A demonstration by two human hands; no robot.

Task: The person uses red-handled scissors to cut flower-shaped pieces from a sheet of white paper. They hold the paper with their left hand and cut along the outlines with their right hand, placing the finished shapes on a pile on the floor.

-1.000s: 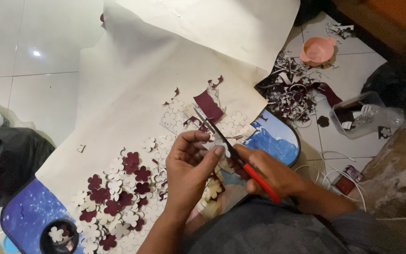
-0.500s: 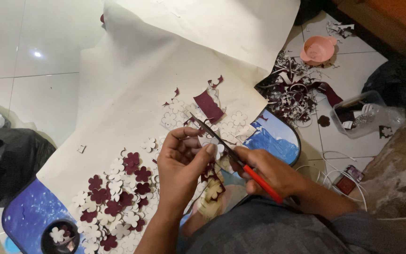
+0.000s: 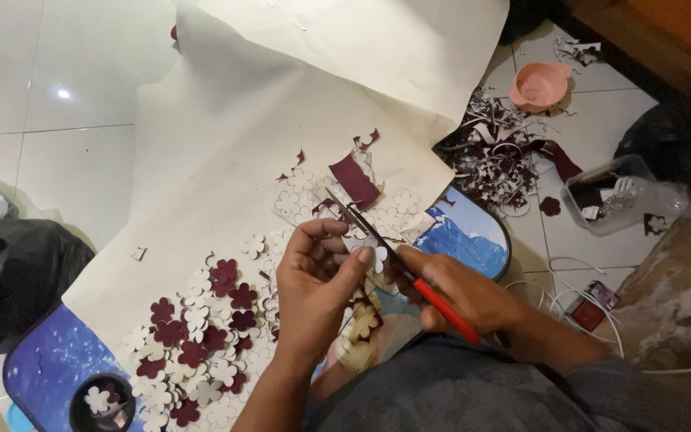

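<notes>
Head view, looking down over my lap. My left hand (image 3: 317,276) has its grip closed, thumb against curled fingers, on a small white flower cut-out (image 3: 375,254), held up just above the edge of the blue surface (image 3: 473,240). My right hand (image 3: 461,292) has its grip closed around the red handles of the scissors (image 3: 393,252), whose dark blades stand slightly parted and point up and left, past the cut-out; whether the blades are touching the piece I cannot tell. A large cream sheet (image 3: 225,144) covers most of the surface, and on it, near my left forearm, lies a pile of finished maroon and white flowers (image 3: 201,336). A maroon offcut (image 3: 355,182) lies just beyond the blade tips. A heap of trimmings (image 3: 497,156) and a pink bowl (image 3: 539,84) sit on the floor to the right. I judge the step in hand to be trimming the outline of one flower; the next move calls for turning the piece in small steps with my left fingers so the blades follow the petal curve without nicking it.
</notes>
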